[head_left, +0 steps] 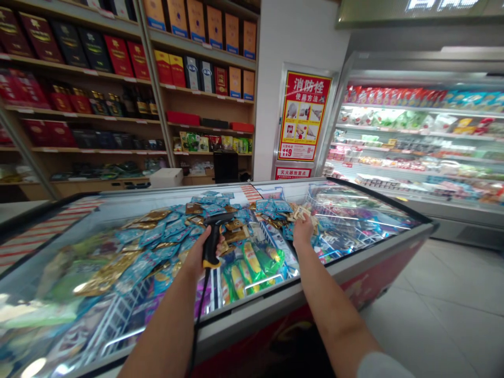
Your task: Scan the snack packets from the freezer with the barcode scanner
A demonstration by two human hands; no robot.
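My left hand (202, 247) is wrapped round the handle of a black and yellow barcode scanner (213, 239), whose cable hangs down past my forearm. The scanner is held above a chest freezer (252, 315), over blue and gold packets (169, 228) lying on its glass top. Farther right, my right hand (303, 231) is closed at a beige packet (301, 211), with its fingertips partly hidden. Beside that hand lie more blue packets (274, 206). Under the glass, green and yellow ice cream packs (252, 265) show below the scanner.
Shelves of boxed bottles (197, 68) stand behind the freezer on the left. A red fire hydrant sign (303, 115) hangs on the white pillar. An open refrigerated display (417, 131) runs along the right, with tiled floor (444, 299) in front. A white box (166, 177) sits behind the freezer.
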